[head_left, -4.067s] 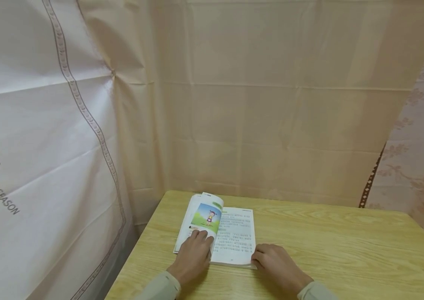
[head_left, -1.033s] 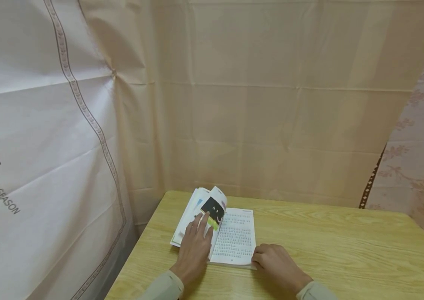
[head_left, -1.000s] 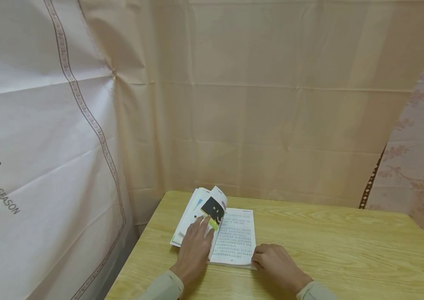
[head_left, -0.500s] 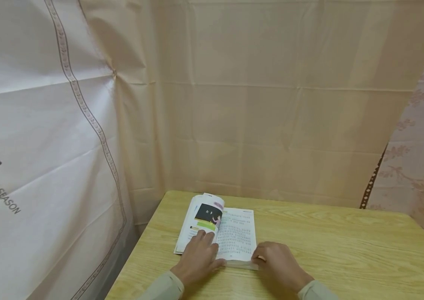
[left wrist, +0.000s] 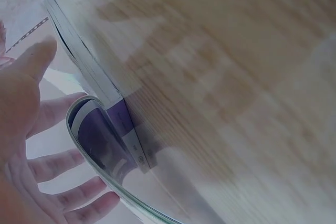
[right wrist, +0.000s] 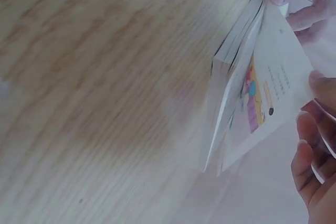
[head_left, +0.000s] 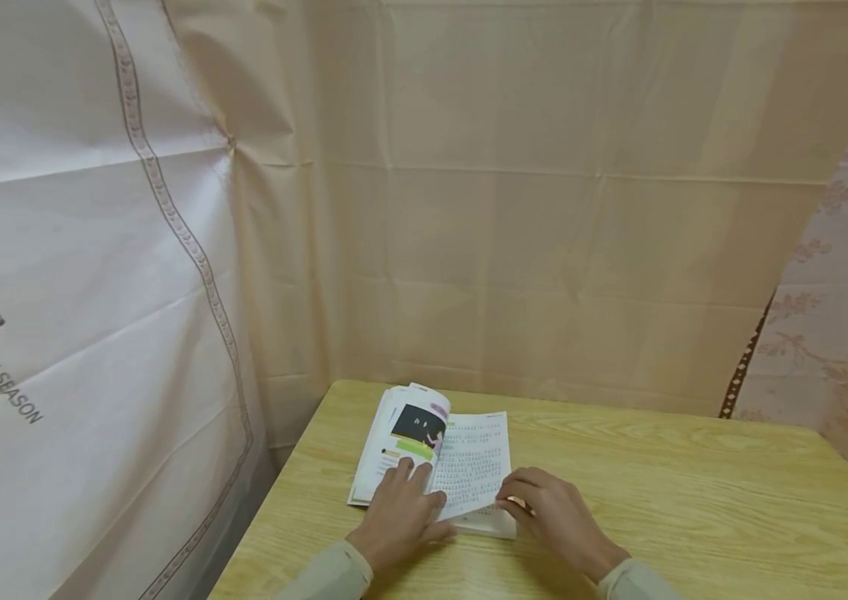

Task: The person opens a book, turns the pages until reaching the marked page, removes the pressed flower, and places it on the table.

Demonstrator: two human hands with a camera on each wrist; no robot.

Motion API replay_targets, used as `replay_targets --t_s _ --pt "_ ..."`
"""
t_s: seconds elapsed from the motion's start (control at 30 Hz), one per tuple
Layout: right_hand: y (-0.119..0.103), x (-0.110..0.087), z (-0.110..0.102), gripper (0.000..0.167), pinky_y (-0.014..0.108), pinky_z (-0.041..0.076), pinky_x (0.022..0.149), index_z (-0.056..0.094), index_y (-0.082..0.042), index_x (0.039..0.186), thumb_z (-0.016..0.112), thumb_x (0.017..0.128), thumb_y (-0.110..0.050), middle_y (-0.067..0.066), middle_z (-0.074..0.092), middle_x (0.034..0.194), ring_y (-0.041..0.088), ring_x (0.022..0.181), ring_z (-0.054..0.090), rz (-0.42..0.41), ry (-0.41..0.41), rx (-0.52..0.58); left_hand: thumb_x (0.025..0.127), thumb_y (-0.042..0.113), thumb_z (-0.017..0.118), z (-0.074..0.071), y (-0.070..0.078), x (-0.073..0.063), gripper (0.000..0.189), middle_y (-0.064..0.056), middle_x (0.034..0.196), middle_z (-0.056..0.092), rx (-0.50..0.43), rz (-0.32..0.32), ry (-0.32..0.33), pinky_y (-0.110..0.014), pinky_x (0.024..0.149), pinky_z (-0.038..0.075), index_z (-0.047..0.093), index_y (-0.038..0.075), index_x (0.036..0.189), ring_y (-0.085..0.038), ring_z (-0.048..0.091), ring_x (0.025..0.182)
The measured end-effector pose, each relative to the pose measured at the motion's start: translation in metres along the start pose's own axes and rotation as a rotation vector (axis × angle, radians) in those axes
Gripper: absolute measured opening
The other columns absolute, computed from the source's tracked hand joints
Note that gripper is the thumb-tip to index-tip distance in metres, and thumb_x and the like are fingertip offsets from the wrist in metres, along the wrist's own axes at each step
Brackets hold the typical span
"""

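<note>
An open book (head_left: 394, 442) lies on the table, its left page showing a picture with a black board. My left hand (head_left: 397, 515) rests on the lower part of the left pages with fingers spread, thumb reaching past the spine. In the left wrist view, the fingers of that hand (left wrist: 26, 108) lie along the book's curled-back pages (left wrist: 84, 124). My right hand (head_left: 555, 517) pinches the lower right corner of the right-hand page (head_left: 472, 458), which is lifted off the pages below. The right wrist view shows this page (right wrist: 286, 82) raised, a colourful picture on its underside.
The wooden table (head_left: 656, 475) extends right of the book. A beige cloth (head_left: 469, 250) hangs behind its far edge. White printed cloth (head_left: 94, 333) hangs at the left, and floral cloth (head_left: 844, 292) at the right.
The left page has been flattened from its raised position, and my left hand has slid down it, thumb now out across the spine. My right hand has lifted the right page's lower corner.
</note>
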State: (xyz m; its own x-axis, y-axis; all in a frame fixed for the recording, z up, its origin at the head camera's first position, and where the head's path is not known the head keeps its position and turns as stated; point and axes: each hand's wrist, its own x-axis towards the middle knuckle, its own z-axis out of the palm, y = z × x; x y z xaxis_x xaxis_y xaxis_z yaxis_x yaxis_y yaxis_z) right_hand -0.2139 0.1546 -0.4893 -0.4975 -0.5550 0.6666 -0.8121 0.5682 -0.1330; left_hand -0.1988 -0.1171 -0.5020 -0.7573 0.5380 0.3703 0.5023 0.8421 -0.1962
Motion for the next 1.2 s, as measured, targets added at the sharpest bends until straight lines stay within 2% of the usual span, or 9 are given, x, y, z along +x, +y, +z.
replay_targets --t_s 0.2,0.3,0.47,0.63,0.7,0.8,0.93,1.07,1.2 --pt "-0.001 0.001 -0.001 0.041 0.009 0.041 0.054 0.073 -0.014 0.117 0.089 0.079 -0.012 -0.004 0.068 0.111 -0.008 0.065 0.049 0.103 0.031 0.025 0.096 0.042 0.067 0.0 0.001 0.002 0.027 -0.001 0.093 0.059 -0.012 -0.045 0.079 -0.036 0.068 0.044 0.072 0.019 0.082 -0.024 0.052 0.09" --pt "-0.001 -0.001 -0.001 0.051 0.012 0.039 0.05 0.069 -0.013 0.126 0.09 0.079 -0.014 -0.001 0.068 0.112 -0.009 0.061 0.044 0.17 0.007 0.02 0.096 0.034 0.065 -0.001 0.001 0.003 0.024 -0.001 0.097 0.065 -0.018 -0.098 0.076 -0.036 0.067 0.045 0.072 0.012 0.102 -0.024 0.053 0.089" --pt "0.0 -0.006 0.0 0.042 0.018 0.047 0.056 0.071 -0.015 0.12 0.087 0.082 -0.026 -0.003 0.066 0.115 -0.005 0.065 0.047 0.24 -0.196 -0.009 0.094 0.028 0.069 -0.001 -0.001 0.003 0.066 -0.007 0.104 0.072 0.004 -0.174 0.128 -0.038 0.07 0.05 0.047 -0.002 0.148 -0.025 0.059 0.089" --pt "0.0 -0.012 0.001 0.032 0.035 0.057 0.077 0.075 -0.017 0.112 0.085 0.084 -0.031 -0.007 0.065 0.115 0.007 0.089 0.063 0.298 -0.383 0.007 0.085 0.019 0.08 0.0 -0.003 0.002 0.092 -0.018 0.12 0.063 -0.005 -0.181 0.259 -0.038 0.063 0.052 0.027 0.004 0.159 -0.027 0.062 0.084" --pt "-0.001 -0.013 0.0 0.029 0.04 0.057 0.081 0.075 -0.018 0.109 0.084 0.084 -0.03 -0.008 0.064 0.114 0.009 0.093 0.064 0.325 -0.412 0.023 0.083 0.014 0.08 -0.001 -0.004 0.002 0.089 -0.025 0.136 0.053 -0.025 -0.186 0.295 -0.037 0.063 0.053 0.031 0.01 0.158 -0.03 0.062 0.088" --pt "-0.001 -0.013 -0.001 0.025 0.042 0.057 0.082 0.077 -0.017 0.106 0.084 0.084 -0.027 -0.009 0.064 0.111 0.009 0.092 0.063 0.338 -0.432 0.034 0.083 0.005 0.074 -0.001 -0.006 0.004 0.073 -0.033 0.151 0.036 -0.04 -0.187 0.335 -0.043 0.078 0.055 0.045 0.015 0.149 -0.04 0.059 0.111" --pt "0.0 -0.015 -0.001 0.018 0.04 0.057 0.08 0.079 -0.017 0.099 0.084 0.084 -0.025 -0.008 0.066 0.108 0.011 0.091 0.065 0.307 -0.433 0.045 0.08 0.004 0.068 -0.001 -0.008 0.006 0.057 -0.03 0.157 0.03 0.015 -0.176 0.369 -0.054 0.101 0.043 0.058 0.014 0.135 -0.047 0.038 0.136" --pt "0.001 -0.015 -0.003 0.012 0.038 0.058 0.079 0.08 -0.017 0.096 0.082 0.087 -0.024 -0.009 0.069 0.105 0.012 0.094 0.067 0.274 -0.44 0.052 0.081 0.006 0.061 -0.001 -0.008 0.005 0.05 -0.027 0.157 0.033 0.075 -0.164 0.374 -0.055 0.101 0.039 0.062 0.007 0.131 -0.047 0.036 0.137" --pt "0.003 -0.015 -0.003 0.008 0.034 0.058 0.076 0.081 -0.017 0.095 0.08 0.09 -0.022 -0.01 0.069 0.101 0.009 0.092 0.067 0.232 -0.427 0.052 0.089 0.002 0.039 -0.002 -0.008 0.006 0.044 -0.031 0.153 0.036 0.088 -0.151 0.402 -0.056 0.099 0.04 0.064 -0.004 0.125 -0.047 0.04 0.133"
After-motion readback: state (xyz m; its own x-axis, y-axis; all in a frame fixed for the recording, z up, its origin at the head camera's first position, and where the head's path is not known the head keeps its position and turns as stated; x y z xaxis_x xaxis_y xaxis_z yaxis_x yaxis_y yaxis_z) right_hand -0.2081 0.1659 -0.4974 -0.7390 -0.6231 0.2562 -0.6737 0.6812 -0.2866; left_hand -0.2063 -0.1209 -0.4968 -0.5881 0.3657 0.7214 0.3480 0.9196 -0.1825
